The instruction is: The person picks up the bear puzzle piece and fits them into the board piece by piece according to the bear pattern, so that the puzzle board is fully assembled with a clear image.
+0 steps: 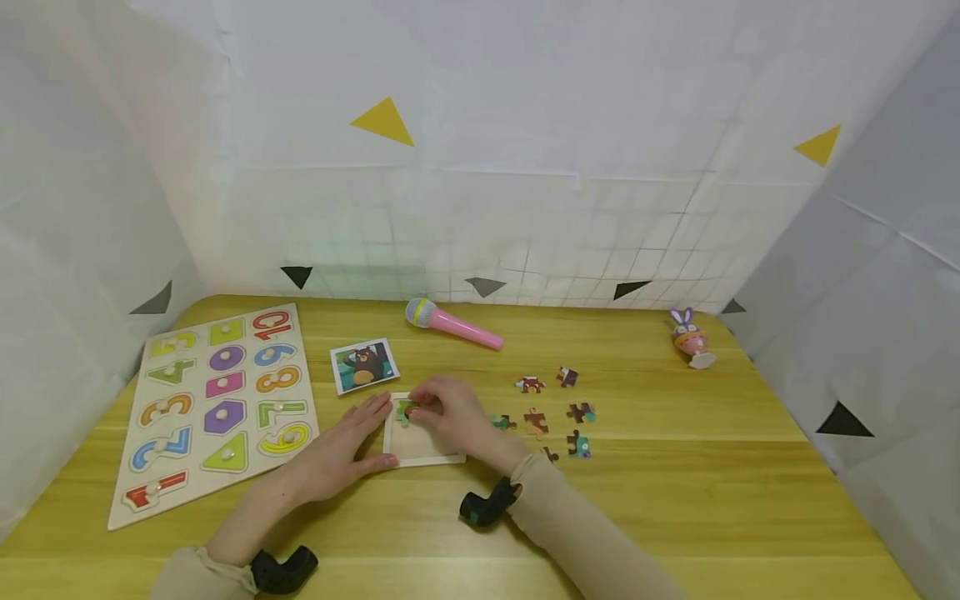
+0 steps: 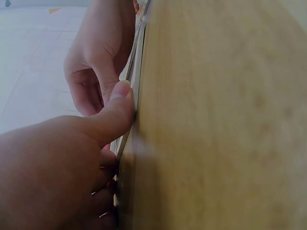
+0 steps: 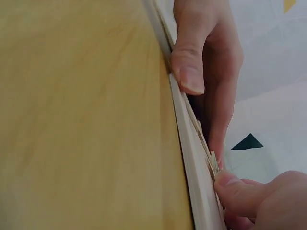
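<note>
A small pale wooden puzzle tray (image 1: pixel 429 460) lies near the middle of the table. My left hand (image 1: pixel 337 450) rests along its left side, the thumb on the lower left corner and the fingers reaching to the upper left. Over the tray's upper left part, my right hand (image 1: pixel 453 417) pinches a green and brown jigsaw piece (image 1: pixel 403 412) between thumb and fingers. The piece's edge (image 3: pixel 213 164) stands slightly tilted in the right wrist view. Several loose jigsaw pieces (image 1: pixel 536 422) lie right of the tray, some partly hidden by my right forearm.
Behind the tray lies a bear picture card (image 1: pixel 365 367). A pink toy microphone (image 1: pixel 463 328) lies farther back. A large number-and-shape board (image 1: pixel 197 442) covers the table's left side. A bunny-eared toy (image 1: pixel 690 340) is at the back right. White sheets enclose the table.
</note>
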A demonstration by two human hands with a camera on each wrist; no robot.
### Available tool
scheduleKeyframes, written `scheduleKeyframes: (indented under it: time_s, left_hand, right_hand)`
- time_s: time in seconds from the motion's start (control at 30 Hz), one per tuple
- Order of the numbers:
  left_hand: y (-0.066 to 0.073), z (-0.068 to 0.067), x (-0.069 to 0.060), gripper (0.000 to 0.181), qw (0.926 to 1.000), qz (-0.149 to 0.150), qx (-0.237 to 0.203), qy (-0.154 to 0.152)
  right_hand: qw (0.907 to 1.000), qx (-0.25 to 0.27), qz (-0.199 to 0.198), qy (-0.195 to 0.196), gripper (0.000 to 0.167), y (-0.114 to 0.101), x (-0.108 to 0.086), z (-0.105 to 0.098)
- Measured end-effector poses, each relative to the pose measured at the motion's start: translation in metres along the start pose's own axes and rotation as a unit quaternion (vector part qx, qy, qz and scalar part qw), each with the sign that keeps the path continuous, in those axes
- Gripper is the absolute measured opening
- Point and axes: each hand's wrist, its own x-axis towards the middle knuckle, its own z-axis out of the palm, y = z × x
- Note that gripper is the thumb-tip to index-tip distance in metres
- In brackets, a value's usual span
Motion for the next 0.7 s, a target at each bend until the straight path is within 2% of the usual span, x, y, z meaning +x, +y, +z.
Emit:
scheduleKeyframes:
  time_s: [0.23, 0.5, 0.7]
  left_hand:
    - [0.000, 0.001, 0.001, 0.085, 1.0000, 0.004, 0.003, 0.000]
    - [0.000, 0.001, 0.000, 0.085, 1.0000, 0.002, 0.005, 0.000]
    - [0.000, 0.001, 0.000, 0.085, 1.0000, -0.002, 0.008, 0.001]
  right_hand:
    - [0.9999, 0.009, 0.004, 0.014, 0.019, 0.003, -0.001, 0.006]
    - [0.9986, -0.026, -0.023, 0.040, 0.023, 0.005, -0.002, 0.012]
    - [0.9979, -0.028, -0.017, 0.055, 0.025, 0.003, -0.001, 0.014]
